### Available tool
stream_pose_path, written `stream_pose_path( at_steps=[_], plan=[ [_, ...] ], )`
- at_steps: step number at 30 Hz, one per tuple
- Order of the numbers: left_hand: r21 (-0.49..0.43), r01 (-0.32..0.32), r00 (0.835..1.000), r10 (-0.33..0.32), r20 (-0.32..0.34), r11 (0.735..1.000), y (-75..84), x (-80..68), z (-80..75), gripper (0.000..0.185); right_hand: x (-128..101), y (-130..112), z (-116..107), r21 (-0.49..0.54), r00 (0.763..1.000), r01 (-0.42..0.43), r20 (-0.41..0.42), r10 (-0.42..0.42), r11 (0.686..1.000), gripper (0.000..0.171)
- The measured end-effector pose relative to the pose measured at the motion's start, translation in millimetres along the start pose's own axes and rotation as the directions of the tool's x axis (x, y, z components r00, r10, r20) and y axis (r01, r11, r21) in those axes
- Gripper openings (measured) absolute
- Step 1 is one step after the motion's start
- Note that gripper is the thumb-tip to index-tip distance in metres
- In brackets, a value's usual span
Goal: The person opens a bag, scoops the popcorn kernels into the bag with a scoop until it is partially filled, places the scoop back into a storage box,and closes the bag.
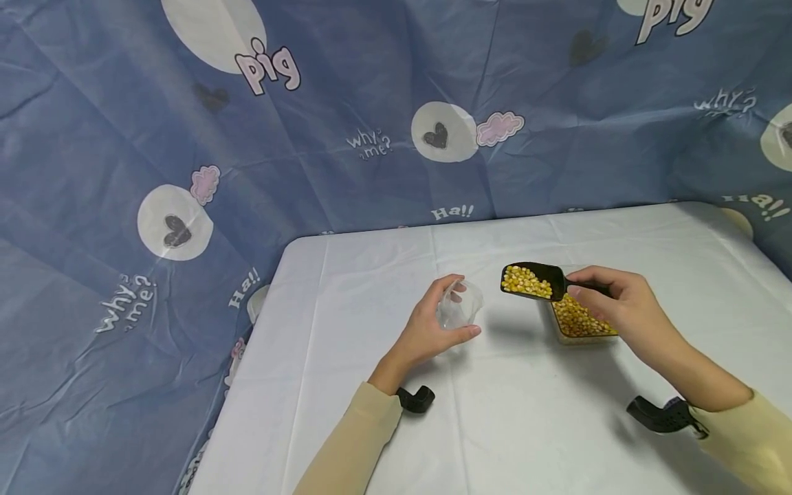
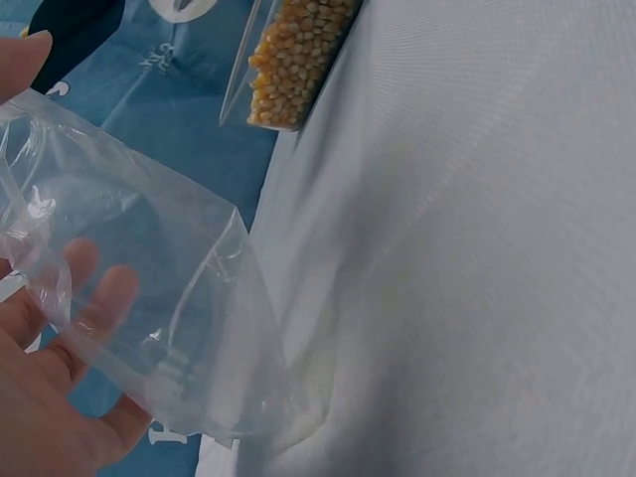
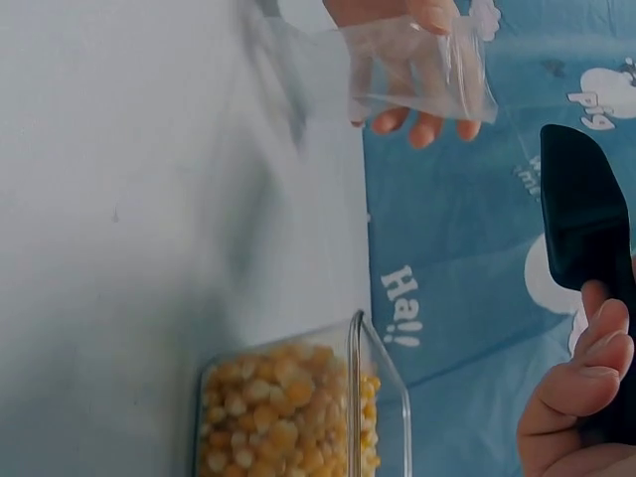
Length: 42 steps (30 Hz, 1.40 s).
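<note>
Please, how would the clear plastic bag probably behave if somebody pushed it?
The bag is probably floppy, as its film shows creases. It is likely very light, being thin and apparently empty. Its glossy surface may be slippery.

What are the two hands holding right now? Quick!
Left hand: holding a clear plastic bag between thumb and fingers.
Right hand: closed around the handle of a black scoop carrying yellow corn kernels.

hands: 2 | black scoop: 1 | clear bag: 1 | clear box: 1 | corn kernels: many | sleeves: 2
</note>
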State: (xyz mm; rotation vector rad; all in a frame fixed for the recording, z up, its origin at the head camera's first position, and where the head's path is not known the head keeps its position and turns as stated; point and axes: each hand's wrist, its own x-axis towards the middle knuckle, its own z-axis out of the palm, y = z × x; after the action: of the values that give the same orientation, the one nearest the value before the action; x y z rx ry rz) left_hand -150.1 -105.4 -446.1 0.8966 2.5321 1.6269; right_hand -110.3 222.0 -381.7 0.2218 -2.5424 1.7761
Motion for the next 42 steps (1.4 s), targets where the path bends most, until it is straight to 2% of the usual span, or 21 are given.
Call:
stream_pose_path(
  at_steps=[12,21,28,38,42],
  plan=[
    [0.069,-0.007,1.000,0.006,0.006,0.998,1.7,-0.3,-0.7,0.083,4.6,-8.7,17.7,-0.082,0.999,0.005,0.047,-0.002,0.997,0.024],
    [0.052,-0.006,1.000,0.005,0.025,0.999,2.8,-1.3,-1.0,0.085,7.3,-12.0,27.1,-0.106,0.997,0.053,0.069,-0.045,0.993,0.021],
    [0.052,-0.010,1.000,0.008,0.030,0.999,5.1,-1.3,-2.6,0.083,10.8,-11.8,32.9,-0.154,0.989,0.124,0.106,-0.108,0.980,0.021],
    [0.049,-0.004,1.000,0.003,0.027,0.999,3.5,0.2,-1.9,0.079,14.8,-12.1,37.9,-0.147,0.980,0.143,0.160,-0.119,0.979,0.017],
    [0.036,0.019,0.999,-0.020,0.032,0.999,5.5,-0.5,-2.4,0.078,16.8,-13.8,40.6,-0.141,0.977,0.144,0.179,-0.118,0.979,0.015]
  ],
)
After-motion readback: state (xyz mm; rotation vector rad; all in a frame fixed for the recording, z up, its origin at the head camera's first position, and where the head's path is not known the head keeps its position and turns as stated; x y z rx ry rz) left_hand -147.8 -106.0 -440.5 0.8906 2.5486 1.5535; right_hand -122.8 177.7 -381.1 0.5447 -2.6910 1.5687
